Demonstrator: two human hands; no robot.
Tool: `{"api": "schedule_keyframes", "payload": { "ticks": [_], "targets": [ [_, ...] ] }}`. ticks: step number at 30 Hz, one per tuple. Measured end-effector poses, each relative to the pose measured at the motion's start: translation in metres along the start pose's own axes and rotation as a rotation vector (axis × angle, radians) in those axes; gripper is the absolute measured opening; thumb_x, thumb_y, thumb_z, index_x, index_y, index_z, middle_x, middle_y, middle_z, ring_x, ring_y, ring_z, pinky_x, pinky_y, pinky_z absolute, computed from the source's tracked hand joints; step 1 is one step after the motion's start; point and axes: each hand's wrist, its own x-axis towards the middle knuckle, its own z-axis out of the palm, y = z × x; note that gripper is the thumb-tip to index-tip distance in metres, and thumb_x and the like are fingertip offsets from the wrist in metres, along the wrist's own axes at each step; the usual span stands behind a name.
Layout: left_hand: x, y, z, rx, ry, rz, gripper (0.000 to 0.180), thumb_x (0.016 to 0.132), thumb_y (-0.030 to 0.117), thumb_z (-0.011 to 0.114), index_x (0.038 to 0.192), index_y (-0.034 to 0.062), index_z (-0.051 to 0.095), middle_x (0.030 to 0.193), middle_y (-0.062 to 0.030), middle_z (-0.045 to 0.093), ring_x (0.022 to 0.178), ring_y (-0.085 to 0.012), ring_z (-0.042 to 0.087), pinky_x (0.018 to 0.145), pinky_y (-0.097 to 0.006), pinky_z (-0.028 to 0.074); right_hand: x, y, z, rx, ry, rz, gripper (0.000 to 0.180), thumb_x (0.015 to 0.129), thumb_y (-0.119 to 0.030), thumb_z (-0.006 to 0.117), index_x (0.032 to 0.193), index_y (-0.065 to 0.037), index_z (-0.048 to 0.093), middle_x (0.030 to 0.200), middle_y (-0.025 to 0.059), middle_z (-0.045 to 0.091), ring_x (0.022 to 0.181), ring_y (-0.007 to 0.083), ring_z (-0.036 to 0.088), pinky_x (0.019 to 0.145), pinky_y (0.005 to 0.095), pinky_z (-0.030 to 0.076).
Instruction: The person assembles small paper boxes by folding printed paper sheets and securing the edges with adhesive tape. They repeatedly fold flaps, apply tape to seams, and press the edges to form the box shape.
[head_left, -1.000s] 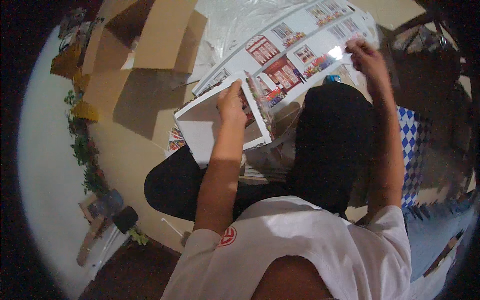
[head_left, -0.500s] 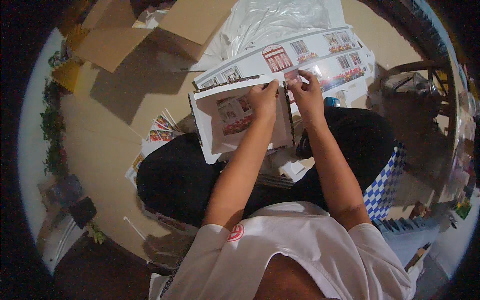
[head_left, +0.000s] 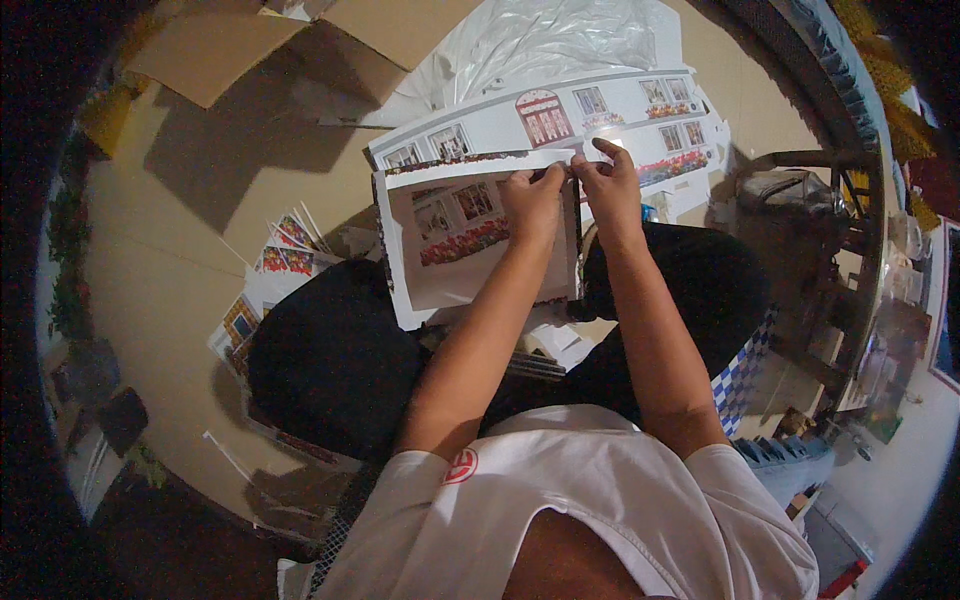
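A shallow white open-topped box (head_left: 400, 295) with dark patterned outer sides is tilted over my lap. A printed picture of windows and red flowers (head_left: 465, 225) shows inside it. My left hand (head_left: 535, 203) is closed in a pinch on the far wall, close to the far right corner. My right hand (head_left: 612, 195) pinches the same corner from the outer side, its thumb and a finger together and another finger raised. The exact contact at the corner is partly hidden by my fingers.
Beyond the box lie printed house-front sheets (head_left: 610, 105) and clear plastic wrapping (head_left: 560, 35). A large open cardboard carton (head_left: 220, 45) is at the far left. Small printed cut-outs (head_left: 285, 260) lie beside my left knee. To the right stands a dark wooden chair (head_left: 800, 160).
My view has shifted slightly. The box has tipped so that more of its inside picture shows. Both hands stay at the far right corner, with the right one closer to it.
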Motion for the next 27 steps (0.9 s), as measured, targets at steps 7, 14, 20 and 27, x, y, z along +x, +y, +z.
{"api": "schedule_keyframes", "payload": {
  "ticks": [7, 14, 20, 27],
  "targets": [
    [-0.003, 0.005, 0.000, 0.057, 0.010, 0.071, 0.021, 0.079, 0.013, 0.069, 0.092, -0.0029, 0.069, 0.087, -0.0080, 0.069, 0.077, -0.0140, 0.062, 0.072, -0.029, 0.048, 0.000, -0.005, 0.002, -0.071, 0.031, 0.050, 0.053, 0.080, -0.016, 0.071, 0.121, 0.008, 0.048, 0.082, 0.0089, 0.064, 0.064, 0.0087, 0.054, 0.053, 0.0221, 0.044],
    [0.001, -0.001, -0.001, 0.102, 0.023, 0.085, 0.022, 0.080, 0.014, 0.070, 0.095, -0.0021, 0.069, 0.089, -0.0080, 0.069, 0.079, -0.0138, 0.063, 0.074, -0.029, 0.048, 0.003, -0.004, 0.001, -0.072, 0.017, 0.104, 0.052, 0.078, -0.015, 0.072, 0.118, 0.009, 0.050, 0.078, 0.0066, 0.061, 0.062, 0.0081, 0.052, 0.051, 0.0211, 0.042],
    [-0.009, 0.017, -0.001, 0.071, 0.014, 0.024, 0.025, 0.078, 0.016, 0.071, 0.095, -0.0019, 0.069, 0.089, -0.0077, 0.070, 0.079, -0.0147, 0.063, 0.074, -0.030, 0.048, 0.001, -0.009, -0.001, -0.143, 0.009, 0.111, 0.056, 0.073, -0.019, 0.072, 0.115, 0.012, 0.052, 0.094, 0.0199, 0.065, 0.078, 0.0204, 0.064, 0.063, 0.0289, 0.051],
    [-0.008, 0.015, -0.002, 0.121, 0.033, 0.032, 0.026, 0.077, 0.018, 0.072, 0.094, -0.0021, 0.070, 0.088, -0.0086, 0.070, 0.078, -0.0152, 0.063, 0.072, -0.030, 0.049, 0.004, -0.014, 0.004, -0.245, 0.048, 0.038, 0.050, 0.075, -0.021, 0.075, 0.107, 0.012, 0.057, 0.087, 0.0149, 0.067, 0.070, 0.0142, 0.060, 0.060, 0.0256, 0.047]
  ]
}}
